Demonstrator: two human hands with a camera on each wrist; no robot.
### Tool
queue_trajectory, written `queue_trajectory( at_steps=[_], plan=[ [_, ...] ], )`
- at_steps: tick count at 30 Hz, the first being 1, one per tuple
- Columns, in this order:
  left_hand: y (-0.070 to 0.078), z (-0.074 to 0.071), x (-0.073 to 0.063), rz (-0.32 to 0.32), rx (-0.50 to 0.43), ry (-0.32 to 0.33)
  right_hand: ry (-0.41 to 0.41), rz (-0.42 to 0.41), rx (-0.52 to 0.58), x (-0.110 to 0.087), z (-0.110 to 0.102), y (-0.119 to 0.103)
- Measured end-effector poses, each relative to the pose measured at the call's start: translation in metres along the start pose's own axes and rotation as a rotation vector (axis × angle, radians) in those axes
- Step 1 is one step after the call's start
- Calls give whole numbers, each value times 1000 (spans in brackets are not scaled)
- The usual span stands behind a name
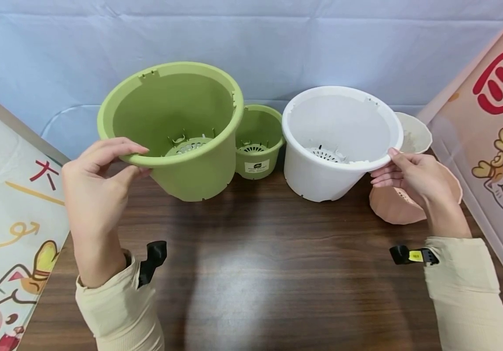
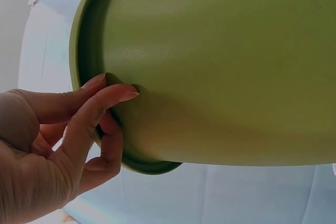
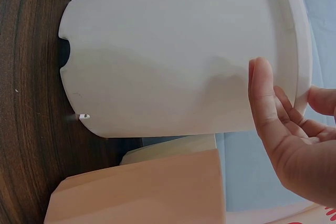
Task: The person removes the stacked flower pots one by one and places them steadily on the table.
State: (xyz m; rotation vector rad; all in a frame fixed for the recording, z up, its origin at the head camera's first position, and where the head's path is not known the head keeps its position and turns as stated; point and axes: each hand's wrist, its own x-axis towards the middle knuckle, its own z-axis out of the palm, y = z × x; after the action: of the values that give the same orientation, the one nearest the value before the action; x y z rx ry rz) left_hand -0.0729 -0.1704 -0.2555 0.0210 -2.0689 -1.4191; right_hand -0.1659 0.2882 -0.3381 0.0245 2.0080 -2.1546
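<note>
With thumb and fingers my left hand (image 1: 97,180) pinches the near-left rim of a large green plastic flower pot (image 1: 198,175); the left wrist view shows the fingertips on both sides of that rim (image 2: 76,40). My right hand (image 1: 418,175) pinches the near-right rim of a white flower pot (image 1: 312,170), its thumb on top and its fingers against the outer wall. In the right wrist view the white pot (image 3: 168,51) stands with its notched base at the wooden table. Both pots have slotted bottoms, and I see nothing inside except small prongs.
A small green pot (image 1: 273,161) with a white label stands between the two large ones. Right of the white pot are a pink faceted pot (image 1: 392,207) and a cream pot (image 1: 418,131). Printed panels flank the brown table (image 1: 277,273), and a pale blue cloth (image 1: 269,44) hangs behind.
</note>
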Motion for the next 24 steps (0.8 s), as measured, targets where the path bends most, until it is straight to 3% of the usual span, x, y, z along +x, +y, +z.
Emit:
queue_trajectory(
  at_steps=[11,24],
  plan=[
    [-4,-2,-19,-7,24,-35,-2,-1,-9,1,0,0],
    [-3,-4,-35,42,-105,-65,-14,-9,19,1,-1,1]
  ],
)
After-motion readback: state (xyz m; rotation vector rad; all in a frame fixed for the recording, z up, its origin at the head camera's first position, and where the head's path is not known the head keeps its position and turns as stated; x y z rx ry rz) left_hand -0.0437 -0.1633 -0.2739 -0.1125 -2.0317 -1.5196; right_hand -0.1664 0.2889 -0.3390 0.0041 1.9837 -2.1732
